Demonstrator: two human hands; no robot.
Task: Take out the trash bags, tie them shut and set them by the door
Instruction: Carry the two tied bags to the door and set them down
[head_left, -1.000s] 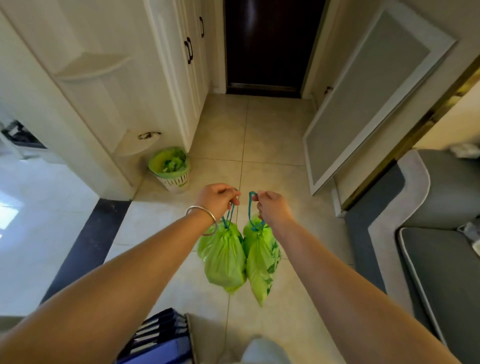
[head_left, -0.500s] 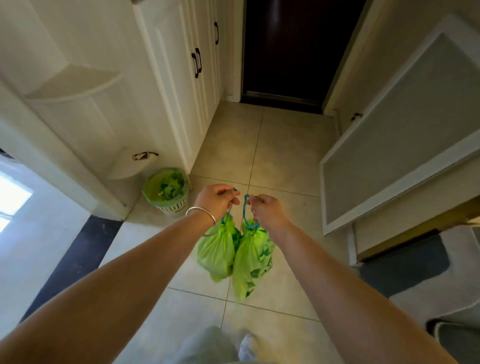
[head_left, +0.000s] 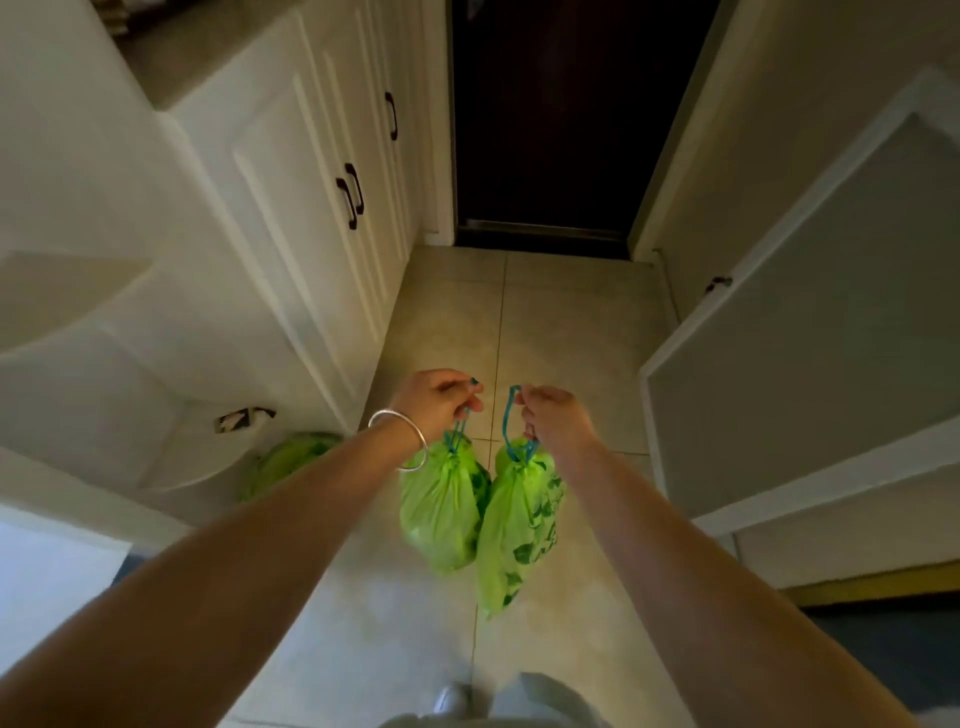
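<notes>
Two green trash bags hang side by side above the tiled floor, each drawn shut by a blue drawstring. My left hand (head_left: 436, 397) grips the drawstring of the left bag (head_left: 439, 512). My right hand (head_left: 556, 415) holds the drawstring loop of the right bag (head_left: 511, 540), which has dark leaf prints. The dark door (head_left: 550, 119) stands shut straight ahead at the end of the hallway.
White cabinets (head_left: 311, 208) with dark handles line the left side. A bin with a green liner (head_left: 283, 462) sits at the cabinet's foot, partly behind my left arm. A grey framed panel (head_left: 810, 322) leans on the right wall. Beige floor tiles (head_left: 545, 317) run to the door.
I have walked forward down the hallway with both bags; the door and cabinets are nearer, the bin has slid to my left, and the grey sofa has left the view.
</notes>
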